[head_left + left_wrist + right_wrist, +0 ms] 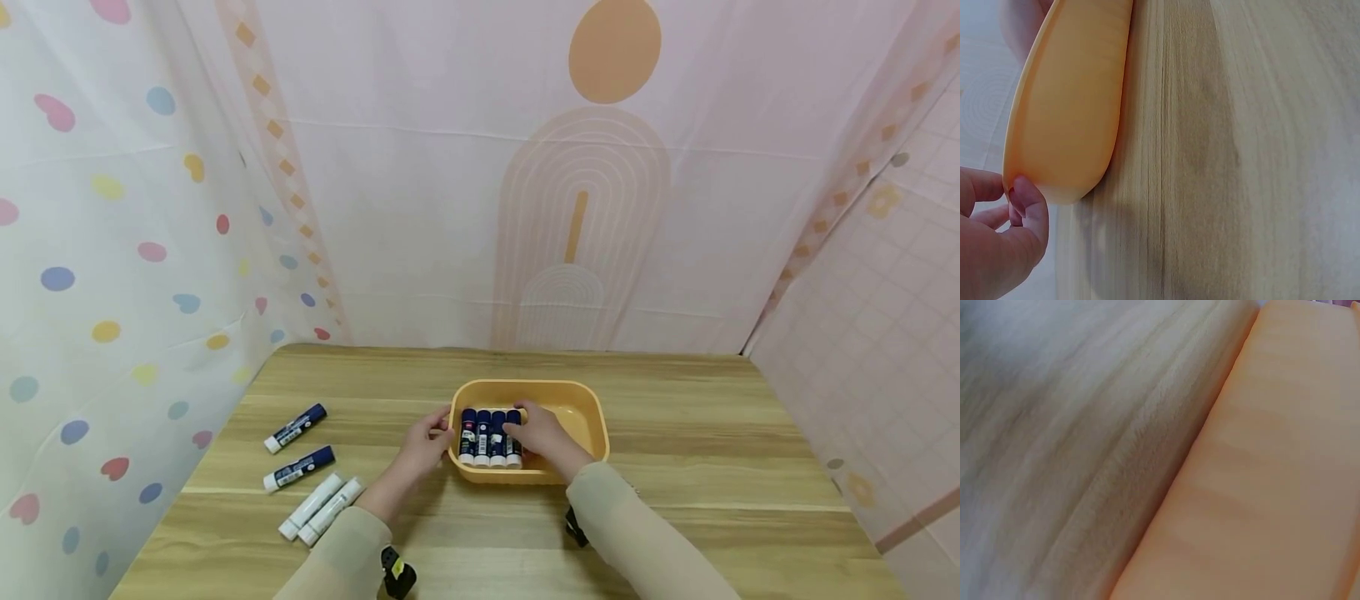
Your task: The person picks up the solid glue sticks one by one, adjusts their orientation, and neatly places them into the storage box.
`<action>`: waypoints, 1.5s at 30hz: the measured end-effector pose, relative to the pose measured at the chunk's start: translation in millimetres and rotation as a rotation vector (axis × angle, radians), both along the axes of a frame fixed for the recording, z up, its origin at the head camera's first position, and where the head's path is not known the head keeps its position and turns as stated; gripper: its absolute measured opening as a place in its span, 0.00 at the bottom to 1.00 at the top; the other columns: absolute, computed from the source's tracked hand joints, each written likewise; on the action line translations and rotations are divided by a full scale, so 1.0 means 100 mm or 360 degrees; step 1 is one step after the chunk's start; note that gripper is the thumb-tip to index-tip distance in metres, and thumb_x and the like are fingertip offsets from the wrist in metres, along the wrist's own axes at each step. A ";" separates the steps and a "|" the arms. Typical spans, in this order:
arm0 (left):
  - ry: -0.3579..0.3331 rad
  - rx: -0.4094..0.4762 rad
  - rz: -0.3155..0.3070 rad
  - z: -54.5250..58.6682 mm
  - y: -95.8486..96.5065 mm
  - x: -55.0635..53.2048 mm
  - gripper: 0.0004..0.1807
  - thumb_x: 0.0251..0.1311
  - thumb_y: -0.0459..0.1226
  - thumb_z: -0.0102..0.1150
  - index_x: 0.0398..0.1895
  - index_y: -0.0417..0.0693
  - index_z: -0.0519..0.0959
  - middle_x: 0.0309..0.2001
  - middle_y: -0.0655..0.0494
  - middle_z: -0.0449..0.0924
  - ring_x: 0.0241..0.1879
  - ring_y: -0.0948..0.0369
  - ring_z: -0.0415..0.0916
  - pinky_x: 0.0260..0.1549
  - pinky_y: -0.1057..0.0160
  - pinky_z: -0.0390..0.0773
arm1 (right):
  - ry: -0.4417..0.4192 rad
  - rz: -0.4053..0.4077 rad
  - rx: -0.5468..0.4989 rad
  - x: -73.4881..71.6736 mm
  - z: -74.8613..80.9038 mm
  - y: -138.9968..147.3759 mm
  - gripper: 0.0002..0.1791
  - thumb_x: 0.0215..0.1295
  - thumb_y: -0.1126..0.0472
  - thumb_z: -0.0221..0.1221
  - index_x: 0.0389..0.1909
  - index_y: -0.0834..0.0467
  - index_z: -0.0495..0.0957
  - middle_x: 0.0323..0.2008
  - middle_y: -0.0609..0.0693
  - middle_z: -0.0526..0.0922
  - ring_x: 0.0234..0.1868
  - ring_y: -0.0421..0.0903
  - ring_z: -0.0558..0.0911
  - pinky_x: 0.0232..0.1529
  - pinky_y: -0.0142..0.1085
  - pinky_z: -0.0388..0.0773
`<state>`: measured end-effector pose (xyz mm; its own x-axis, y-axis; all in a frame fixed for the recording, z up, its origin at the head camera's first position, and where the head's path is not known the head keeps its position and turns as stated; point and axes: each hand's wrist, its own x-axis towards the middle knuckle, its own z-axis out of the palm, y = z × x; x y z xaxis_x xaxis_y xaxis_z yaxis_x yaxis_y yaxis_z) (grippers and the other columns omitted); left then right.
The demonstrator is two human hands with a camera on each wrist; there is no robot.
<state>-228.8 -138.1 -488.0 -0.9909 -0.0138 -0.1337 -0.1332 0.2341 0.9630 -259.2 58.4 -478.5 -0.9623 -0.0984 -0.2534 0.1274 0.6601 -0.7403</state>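
Beige sleeves cross the near part of the wood-grained tabletop, a small black device strapped below the left cuff. Beyond them, around the middle of the tabletop, sits a yellow-orange plastic tray with rounded corners. Four dark-blue cylindrical glue-stick tubes with white ends lie side by side against its left half, blue ends towards its far wall, white ends towards its near wall.

The rightmost tube lies between thumb and forefinger of the right hand, which pinches it near its blue end; that hand is the nearer one and comes in over the tray's near right corner. The tube's long axis runs from far wall to near wall, in line with its neighbours, and it lies just left of the palm. The left hand grips the tray's left rim with bent fingers and thumb, outside the row.

Towards the tabletop's left edge, well apart from the tray and nearer the left hand, lie two loose blue-and-white tubes and, nearer the front, two all-white cylindrical tubes close together. All four slant, one end towards the near left corner. Behind the tabletop's far edge hangs a pale pink cloth; a white cloth with pastel spots hangs along its left.
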 end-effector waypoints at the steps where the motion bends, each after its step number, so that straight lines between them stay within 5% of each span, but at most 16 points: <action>1: 0.0005 -0.0008 -0.0004 0.00 -0.01 0.00 0.26 0.64 0.25 0.47 0.66 0.37 0.64 0.43 0.45 0.66 0.35 0.58 0.69 0.29 0.62 0.76 | 0.0003 0.0008 0.0009 0.01 0.01 0.00 0.29 0.63 0.53 0.60 0.63 0.57 0.66 0.51 0.58 0.77 0.38 0.49 0.78 0.36 0.39 0.79; 7: 0.0025 -0.0043 0.0001 0.01 -0.02 0.01 0.26 0.64 0.26 0.48 0.66 0.37 0.65 0.43 0.45 0.66 0.35 0.59 0.69 0.30 0.60 0.78 | 0.0090 0.0105 0.0028 0.04 0.06 0.08 0.27 0.64 0.54 0.58 0.62 0.59 0.67 0.43 0.56 0.79 0.29 0.47 0.76 0.28 0.35 0.75; 13: 0.0073 -0.0117 0.0033 0.03 -0.04 0.04 0.26 0.63 0.29 0.52 0.66 0.38 0.65 0.44 0.44 0.69 0.33 0.61 0.71 0.31 0.56 0.81 | 0.0331 0.0209 0.0067 0.08 0.14 0.23 0.23 0.63 0.58 0.60 0.57 0.60 0.72 0.32 0.52 0.76 0.27 0.44 0.72 0.26 0.34 0.70; 19: 0.0108 -0.0112 0.0057 0.07 -0.13 0.07 0.26 0.66 0.35 0.52 0.67 0.40 0.64 0.45 0.44 0.71 0.35 0.56 0.74 0.35 0.54 0.81 | 0.0691 0.0149 0.0160 0.18 0.23 0.49 0.20 0.59 0.62 0.62 0.53 0.59 0.75 0.41 0.56 0.78 0.44 0.54 0.76 0.44 0.46 0.76; 25: 0.0175 -0.0233 0.0035 0.10 -0.27 0.09 0.26 0.64 0.33 0.53 0.67 0.42 0.65 0.47 0.43 0.73 0.41 0.51 0.76 0.38 0.58 0.80 | 0.0934 -0.0037 0.0192 0.25 0.18 0.84 0.25 0.57 0.62 0.64 0.56 0.60 0.74 0.54 0.62 0.71 0.58 0.65 0.67 0.55 0.58 0.70; 30: 0.0306 -0.0500 -0.0065 0.15 -0.40 0.18 0.26 0.65 0.35 0.54 0.66 0.43 0.66 0.52 0.41 0.74 0.49 0.50 0.75 0.46 0.57 0.78 | 0.0673 -0.0116 0.0011 0.25 0.09 1.07 0.28 0.64 0.62 0.56 0.64 0.67 0.64 0.57 0.69 0.66 0.54 0.64 0.70 0.50 0.53 0.75; 37: 0.0405 -0.0806 -0.0194 0.22 -0.57 0.31 0.26 0.64 0.37 0.55 0.66 0.46 0.66 0.58 0.43 0.72 0.52 0.49 0.74 0.49 0.53 0.78 | 0.0241 -0.0208 -0.0435 0.27 0.05 1.18 0.24 0.68 0.69 0.48 0.64 0.71 0.61 0.44 0.62 0.69 0.37 0.49 0.74 0.28 0.34 0.76; 45: 0.0457 -0.1049 -0.0229 0.18 -0.98 0.42 0.27 0.64 0.36 0.55 0.66 0.44 0.66 0.58 0.40 0.71 0.55 0.43 0.71 0.50 0.42 0.74 | 0.0179 -0.0270 -0.0497 0.25 0.05 1.20 0.24 0.65 0.72 0.50 0.63 0.69 0.65 0.38 0.55 0.69 0.30 0.43 0.73 0.27 0.32 0.75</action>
<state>-187.0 -236.0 -470.3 -0.9837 0.1312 0.1227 0.1790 0.7729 0.6088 -234.4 178.7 -473.1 -0.9917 0.0090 -0.1280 0.1219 0.3766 -0.9183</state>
